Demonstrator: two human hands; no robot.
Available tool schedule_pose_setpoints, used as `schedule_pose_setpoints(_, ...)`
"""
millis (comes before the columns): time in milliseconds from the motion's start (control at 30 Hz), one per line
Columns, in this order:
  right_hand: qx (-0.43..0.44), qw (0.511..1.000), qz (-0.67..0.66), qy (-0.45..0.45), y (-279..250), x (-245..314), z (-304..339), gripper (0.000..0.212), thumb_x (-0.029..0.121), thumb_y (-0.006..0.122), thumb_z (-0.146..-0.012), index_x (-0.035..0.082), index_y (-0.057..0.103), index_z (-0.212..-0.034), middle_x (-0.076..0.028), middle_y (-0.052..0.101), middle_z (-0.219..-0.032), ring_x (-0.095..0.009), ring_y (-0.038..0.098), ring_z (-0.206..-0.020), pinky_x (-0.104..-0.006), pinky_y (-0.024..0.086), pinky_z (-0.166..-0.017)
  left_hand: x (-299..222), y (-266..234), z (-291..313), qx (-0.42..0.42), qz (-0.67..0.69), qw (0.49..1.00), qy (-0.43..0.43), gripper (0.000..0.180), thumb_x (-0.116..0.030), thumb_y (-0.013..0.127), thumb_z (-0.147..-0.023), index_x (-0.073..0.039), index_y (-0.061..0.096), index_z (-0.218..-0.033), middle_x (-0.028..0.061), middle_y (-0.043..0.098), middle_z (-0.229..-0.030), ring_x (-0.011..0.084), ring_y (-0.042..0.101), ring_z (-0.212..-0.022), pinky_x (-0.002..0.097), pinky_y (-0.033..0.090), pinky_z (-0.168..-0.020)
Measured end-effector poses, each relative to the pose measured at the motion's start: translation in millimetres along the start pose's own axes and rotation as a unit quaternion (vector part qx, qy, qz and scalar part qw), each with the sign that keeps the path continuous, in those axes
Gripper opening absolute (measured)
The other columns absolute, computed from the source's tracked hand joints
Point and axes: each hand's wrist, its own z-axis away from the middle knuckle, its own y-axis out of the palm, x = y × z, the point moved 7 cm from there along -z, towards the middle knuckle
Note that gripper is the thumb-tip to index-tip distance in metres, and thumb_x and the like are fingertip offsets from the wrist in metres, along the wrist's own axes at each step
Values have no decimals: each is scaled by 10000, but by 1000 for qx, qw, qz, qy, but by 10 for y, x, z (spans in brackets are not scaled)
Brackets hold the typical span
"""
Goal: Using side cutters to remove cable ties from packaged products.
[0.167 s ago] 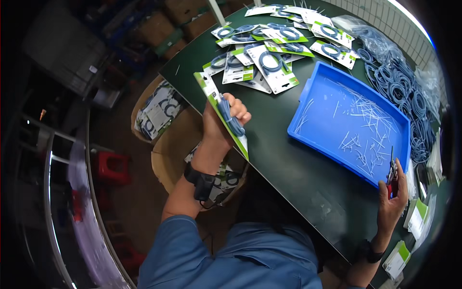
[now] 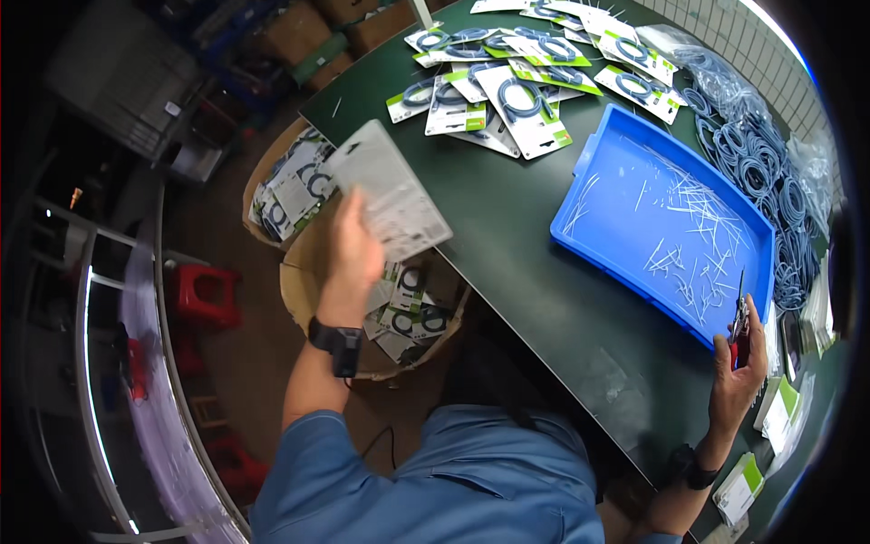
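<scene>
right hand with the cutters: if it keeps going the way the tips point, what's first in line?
Most likely the blue tray: the cutters in the right hand point up over its near rim, toward the white clipped ties inside. Height above the rim is unclear.

I see the most open room on the dark green surface (image 2: pixel 507 236), in the bare strip between the blue tray (image 2: pixel 589 154) and the near edge. Farther back, a spread of carded cable packs (image 2: pixel 507 82) blocks the way. To the right, a heap of coiled blue cables (image 2: pixel 761 181) crowds the tray's far side. My left hand (image 2: pixel 353 258) holds a pack (image 2: pixel 390 190) over open cardboard boxes (image 2: pixel 299 290) beside the surface. My right hand (image 2: pixel 739 372), gripping red-handled cutters (image 2: pixel 739 322), sits tight against the tray's near corner.
</scene>
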Motion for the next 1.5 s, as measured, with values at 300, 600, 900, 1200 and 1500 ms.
schedule_pose_setpoints(300, 3, 1000, 20, -4, -59, 57, 5, 655, 227, 823, -914, 21, 575, -1485, -107, 659, -1307, -209, 626, -1113, -325, 491, -988, -137, -1318, 157, -107, -227, 963, 97, 353, -124, 649, -1034, 32, 571, -1341, 144, 678, -1282, 228, 661, -1127, 390, 533, -980)
schedule_pose_setpoints(600, -4, 999, 31, -39, 1, 274, -70, 663, 238, 869, -853, 29, 618, -1430, -80, 568, -948, -189, 540, -801, -334, 465, -723, -121, -1265, -12, -110, -544, 822, 132, 413, -250, 676, -1034, 53, 622, -1310, 139, 691, -1260, 205, 665, -1122, 339, 520, -990)
schedule_pose_setpoints(900, -9, 999, 30, -36, -62, 213, -92, 685, 315, 864, -851, 23, 625, -1423, -60, 563, -939, -179, 535, -819, -320, 460, -742, 16, 1668, -364, 217, -570, 706, 361, 383, 0, 712, -880, -6, 655, -1259, 136, 687, -1190, 292, 669, -1120, 389, 551, -945)
schedule_pose_setpoints(1200, -19, 999, 8, -46, -57, 191, -96, 692, 231, 893, -800, 24, 632, -1407, -93, 596, -915, -209, 562, -781, -338, 480, -718, 831, 2457, -938, 285, -743, 359, 487, 374, 0, 681, -800, -53, 698, -1170, 119, 629, -1184, 347, 556, -1225, 448, 471, -1020)
schedule_pose_setpoints(1500, -17, 999, -23, -43, -123, 137, -82, 695, 152, 895, -778, 21, 630, -1407, -88, 570, -870, -208, 545, -741, -344, 463, -673, 307, 2950, -202, 238, -683, 388, 572, 242, -50, 692, -872, -47, 699, -1114, 125, 653, -1077, 326, 635, -1080, 436, 536, -887)
